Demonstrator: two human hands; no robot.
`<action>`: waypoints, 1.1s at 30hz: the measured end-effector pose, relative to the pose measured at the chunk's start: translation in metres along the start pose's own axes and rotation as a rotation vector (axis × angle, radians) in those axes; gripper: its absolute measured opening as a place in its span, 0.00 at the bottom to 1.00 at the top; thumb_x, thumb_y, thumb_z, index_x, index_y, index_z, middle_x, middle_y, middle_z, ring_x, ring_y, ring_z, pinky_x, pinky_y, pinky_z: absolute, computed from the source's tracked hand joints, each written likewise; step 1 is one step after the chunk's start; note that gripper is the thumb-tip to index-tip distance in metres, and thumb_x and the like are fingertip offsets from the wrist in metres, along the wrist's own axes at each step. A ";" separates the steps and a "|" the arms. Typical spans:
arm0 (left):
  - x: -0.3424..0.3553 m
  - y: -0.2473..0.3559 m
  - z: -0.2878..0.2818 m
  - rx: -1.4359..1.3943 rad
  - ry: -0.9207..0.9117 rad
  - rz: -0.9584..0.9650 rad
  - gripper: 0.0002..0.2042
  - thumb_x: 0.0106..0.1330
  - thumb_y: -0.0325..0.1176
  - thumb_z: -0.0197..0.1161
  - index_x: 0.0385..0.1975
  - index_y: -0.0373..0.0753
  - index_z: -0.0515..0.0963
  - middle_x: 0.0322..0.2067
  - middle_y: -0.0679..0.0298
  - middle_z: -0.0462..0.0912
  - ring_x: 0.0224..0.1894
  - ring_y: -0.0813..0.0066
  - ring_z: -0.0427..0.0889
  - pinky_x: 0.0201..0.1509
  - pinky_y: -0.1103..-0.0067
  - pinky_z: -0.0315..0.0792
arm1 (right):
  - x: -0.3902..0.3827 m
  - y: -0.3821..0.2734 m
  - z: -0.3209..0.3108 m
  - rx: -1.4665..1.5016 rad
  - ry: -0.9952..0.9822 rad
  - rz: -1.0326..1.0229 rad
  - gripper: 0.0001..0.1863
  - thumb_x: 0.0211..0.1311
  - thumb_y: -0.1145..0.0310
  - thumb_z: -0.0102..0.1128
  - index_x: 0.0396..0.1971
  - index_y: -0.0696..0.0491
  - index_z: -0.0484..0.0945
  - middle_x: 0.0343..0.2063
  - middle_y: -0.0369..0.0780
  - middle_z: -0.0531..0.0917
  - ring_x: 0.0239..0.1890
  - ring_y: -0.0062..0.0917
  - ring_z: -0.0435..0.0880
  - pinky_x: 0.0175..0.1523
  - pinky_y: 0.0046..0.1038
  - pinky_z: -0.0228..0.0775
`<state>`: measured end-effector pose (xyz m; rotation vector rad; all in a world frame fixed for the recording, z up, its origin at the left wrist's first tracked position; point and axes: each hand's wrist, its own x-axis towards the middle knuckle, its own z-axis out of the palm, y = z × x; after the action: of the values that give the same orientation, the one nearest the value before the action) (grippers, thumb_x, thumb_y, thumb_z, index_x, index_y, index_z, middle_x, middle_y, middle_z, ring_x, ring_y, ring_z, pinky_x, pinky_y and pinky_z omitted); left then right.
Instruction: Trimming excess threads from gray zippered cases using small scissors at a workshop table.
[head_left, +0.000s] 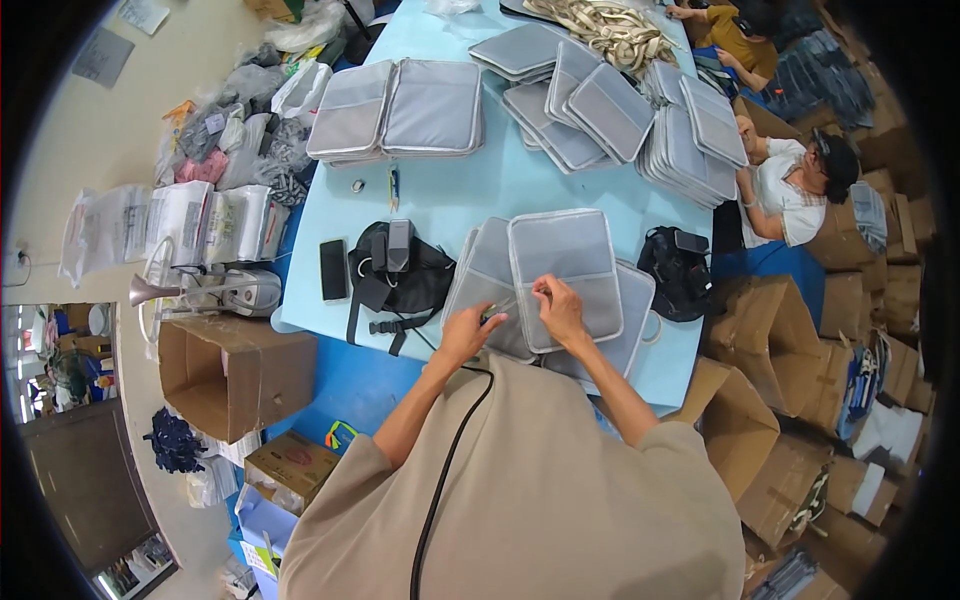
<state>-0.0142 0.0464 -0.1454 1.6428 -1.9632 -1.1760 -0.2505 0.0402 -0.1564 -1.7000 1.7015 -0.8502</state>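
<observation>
A flat grey fabric case (pixel 565 262) with pale piped edges lies in front of me, overlapping other grey cases (pixel 485 270) on the table. My right hand (pixel 560 314) is over its lower left part, fingertips pinched together; what they hold, if anything, is too small to tell. Just to the left, my left hand (pixel 470 334) is closed above the neighbouring case. Something small and thin seems to stick out between its thumb and fingers, too fine to name. Beneath these, another grey case (pixel 628 320) reaches out to the right.
Stacks of grey cases (pixel 430 105) stand at the back left and back right (pixel 690 150) of the light blue table (pixel 440 190). A black bag (pixel 415 270), phone (pixel 333 270) and black pouch (pixel 676 272) flank my work. Cardboard boxes (pixel 235 370) stand either side; a co-worker (pixel 785 190) sits right.
</observation>
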 end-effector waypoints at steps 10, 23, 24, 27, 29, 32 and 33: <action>0.010 -0.006 0.009 0.132 0.016 0.129 0.23 0.71 0.55 0.66 0.55 0.44 0.85 0.25 0.50 0.86 0.31 0.46 0.86 0.35 0.57 0.76 | 0.005 0.016 0.010 0.365 -0.005 0.179 0.07 0.63 0.78 0.67 0.37 0.56 0.77 0.32 0.40 0.89 0.39 0.30 0.90 0.45 0.31 0.77; 0.012 -0.017 0.015 0.123 0.018 0.192 0.22 0.72 0.53 0.65 0.56 0.45 0.85 0.29 0.51 0.87 0.32 0.47 0.87 0.36 0.59 0.78 | 0.005 0.020 0.017 0.377 -0.048 0.253 0.07 0.63 0.80 0.67 0.35 0.57 0.76 0.31 0.39 0.88 0.36 0.22 0.87 0.44 0.27 0.77; 0.012 -0.017 0.015 0.124 0.016 0.192 0.22 0.72 0.53 0.65 0.56 0.45 0.85 0.29 0.51 0.87 0.32 0.47 0.87 0.36 0.59 0.78 | 0.005 0.019 0.017 0.376 -0.041 0.260 0.07 0.63 0.80 0.67 0.34 0.57 0.77 0.31 0.39 0.87 0.36 0.22 0.87 0.44 0.27 0.77; 0.010 -0.015 0.016 0.128 -0.003 0.158 0.22 0.72 0.52 0.65 0.56 0.44 0.85 0.30 0.50 0.87 0.33 0.47 0.87 0.37 0.59 0.78 | 0.005 0.018 0.017 0.392 -0.038 0.260 0.07 0.62 0.80 0.67 0.34 0.57 0.77 0.31 0.38 0.87 0.36 0.22 0.87 0.44 0.26 0.77; 0.008 -0.016 0.017 0.115 0.032 0.187 0.22 0.72 0.52 0.66 0.56 0.43 0.85 0.30 0.50 0.87 0.32 0.48 0.86 0.36 0.59 0.77 | 0.005 0.016 0.016 0.393 -0.045 0.261 0.07 0.62 0.80 0.68 0.34 0.57 0.77 0.31 0.38 0.87 0.36 0.22 0.86 0.44 0.26 0.76; 0.007 -0.011 0.013 0.122 0.021 0.166 0.22 0.72 0.51 0.66 0.56 0.43 0.85 0.30 0.50 0.87 0.33 0.48 0.86 0.36 0.59 0.77 | 0.005 0.014 0.014 0.387 -0.047 0.258 0.07 0.62 0.80 0.68 0.34 0.57 0.77 0.31 0.38 0.87 0.36 0.22 0.86 0.43 0.26 0.76; 0.007 -0.011 0.013 0.123 0.022 0.166 0.22 0.72 0.51 0.66 0.56 0.43 0.85 0.30 0.50 0.87 0.33 0.48 0.86 0.36 0.59 0.77 | 0.005 0.014 0.014 0.381 -0.043 0.253 0.07 0.62 0.80 0.68 0.34 0.58 0.77 0.31 0.38 0.87 0.35 0.22 0.86 0.43 0.26 0.76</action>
<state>-0.0182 0.0453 -0.1634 1.5080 -2.1492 -0.9905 -0.2482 0.0340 -0.1758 -1.2142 1.5642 -0.9391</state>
